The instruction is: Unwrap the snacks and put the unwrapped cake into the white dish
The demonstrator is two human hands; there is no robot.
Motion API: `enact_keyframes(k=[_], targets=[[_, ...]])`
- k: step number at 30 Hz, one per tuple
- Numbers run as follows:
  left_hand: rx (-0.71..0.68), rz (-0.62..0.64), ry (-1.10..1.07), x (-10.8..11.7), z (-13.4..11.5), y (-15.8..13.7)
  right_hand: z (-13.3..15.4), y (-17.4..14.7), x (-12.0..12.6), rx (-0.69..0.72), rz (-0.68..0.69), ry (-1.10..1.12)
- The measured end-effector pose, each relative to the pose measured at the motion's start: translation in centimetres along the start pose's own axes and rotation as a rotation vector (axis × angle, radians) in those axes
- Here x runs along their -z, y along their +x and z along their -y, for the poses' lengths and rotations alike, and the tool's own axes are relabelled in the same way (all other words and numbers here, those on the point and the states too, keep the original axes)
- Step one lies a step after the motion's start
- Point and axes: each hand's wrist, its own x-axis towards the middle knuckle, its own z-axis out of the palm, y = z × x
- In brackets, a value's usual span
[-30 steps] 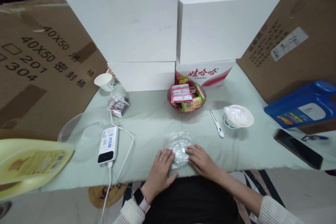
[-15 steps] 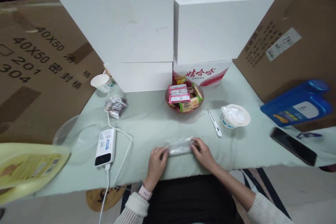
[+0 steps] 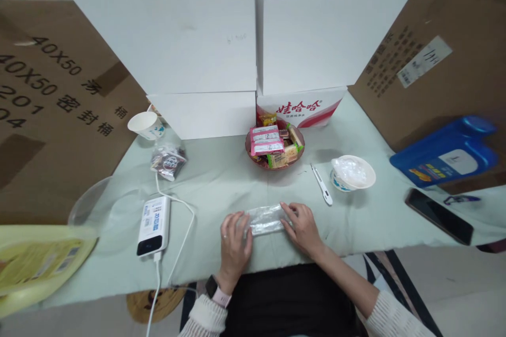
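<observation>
A folded clear plastic bag (image 3: 265, 220) lies as a flat strip near the table's front edge. At its left end is my left hand (image 3: 234, 245), fingers bent and touching the plastic. My right hand (image 3: 302, 227) has its thumb and forefinger on the right end, a little apart from each other, with the other fingers curled. The fingertips partly cover both ends of the bag. A white utility knife (image 3: 322, 185) lies beyond my right hand, beside a paper bowl (image 3: 363, 172) with crumpled clear plastic in it.
A basket of wrapped snacks (image 3: 248, 148) stands mid-table before white boxes (image 3: 166, 31). At left are a power bank (image 3: 152, 224) with a cable, a paper cup (image 3: 145, 125), a clear lid (image 3: 95, 205) and a yellow bottle (image 3: 43, 263). A blue bottle (image 3: 438, 155) and phone (image 3: 438, 216) lie right.
The plastic strip has been laid flatter and shows wider. My left fingers have straightened somewhat, and my right thumb and forefinger have moved slightly left over the plastic. The view has shifted a little.
</observation>
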Motion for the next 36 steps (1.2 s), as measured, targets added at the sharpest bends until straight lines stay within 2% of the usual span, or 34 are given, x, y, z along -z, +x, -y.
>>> enact_keyframes(k=[2, 4, 7, 10, 12, 14, 18, 21, 23, 25, 28, 30, 34, 36], targets=[[-0.203, 0.134, -0.021, 0.2, -0.3, -0.1, -0.1, -0.1, 0.7, 0.069, -0.013, 0.051], [-0.278, 0.27, -0.033, -0.2, -0.6, -0.1, -0.2, -0.2, 0.9, 0.155, 0.071, 0.117], [-0.22, 0.334, -0.028, -1.4, -0.9, 0.3, -0.2, 0.3, 0.2, 0.175, 0.162, 0.155], [-0.128, 0.34, -0.045, -2.0, -1.3, 1.0, 0.2, 1.1, -0.1, 0.16, 0.105, 0.201], [-0.037, 0.371, -0.106, -1.6, -1.7, 1.6, 0.6, 1.7, 0.7, 0.149, 0.072, 0.295], [0.11, 0.412, -0.256, -0.6, -2.2, 2.3, 0.9, 2.2, 2.1, 0.094, 0.102, 0.44], [0.535, 0.57, -0.732, 1.7, -3.3, 3.5, 0.6, 3.4, 5.1, -0.183, 0.326, 0.762], [0.811, 0.689, -1.023, 2.8, -4.5, 3.8, 0.4, 4.1, 5.7, -0.355, 0.379, 0.92], [0.951, 0.676, -1.143, 3.0, -5.3, 3.7, 0.7, 4.2, 5.4, -0.453, 0.326, 1.014], [1.05, 0.577, -1.227, 3.0, -6.0, 3.4, 1.3, 4.0, 4.7, -0.573, 0.312, 1.146], [1.117, 0.459, -1.279, 2.8, -6.6, 3.0, 2.4, 2.9, 3.7, -0.705, 0.458, 1.323], [1.1, 0.463, -1.225, 2.7, -6.7, 2.9, 2.9, 2.2, 3.2, -0.732, 0.53, 1.36], [1.002, 0.416, -1.081, 2.9, -6.5, 2.8, 3.2, 1.5, 3.5, -0.764, 0.499, 1.408], [0.981, 0.445, -1.088, 3.2, -6.4, 2.8, 3.1, 1.3, 4.2, -0.797, 0.477, 1.467]])
